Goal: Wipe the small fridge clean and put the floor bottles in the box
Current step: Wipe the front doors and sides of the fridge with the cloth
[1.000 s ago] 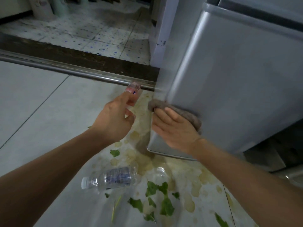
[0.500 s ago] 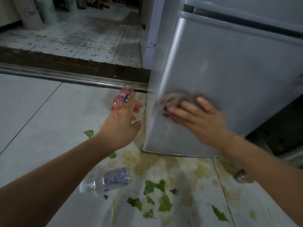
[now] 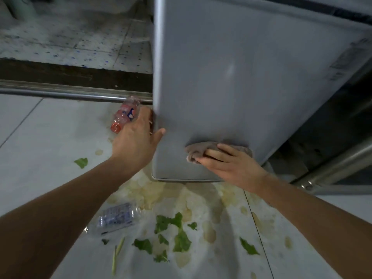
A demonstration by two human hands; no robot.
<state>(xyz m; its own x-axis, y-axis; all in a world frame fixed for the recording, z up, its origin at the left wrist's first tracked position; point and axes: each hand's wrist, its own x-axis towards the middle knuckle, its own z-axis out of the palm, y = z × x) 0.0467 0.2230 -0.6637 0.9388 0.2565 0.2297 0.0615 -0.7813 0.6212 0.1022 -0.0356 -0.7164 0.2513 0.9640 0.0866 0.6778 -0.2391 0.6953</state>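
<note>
Head view: red-capped bottle (image 3: pixel 123 117), clear bottle (image 3: pixel 115 217) on floor (image 3: pixel 50 148) near fridge (image 3: pixel 241 87).

- The scene is seen from a single head-worn wide-angle camera, aimed forward and steeply down
- The fridge (image 3: pixel 241 87) is framed from close by, its lower front and the floor (image 3: pixel 50 148) before it filling the view

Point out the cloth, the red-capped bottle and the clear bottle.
cloth (image 3: pixel 195 150): head view, bunched left end.
red-capped bottle (image 3: pixel 125 113): head view, labelled body.
clear bottle (image 3: pixel 115 217): head view, blue label.
</note>
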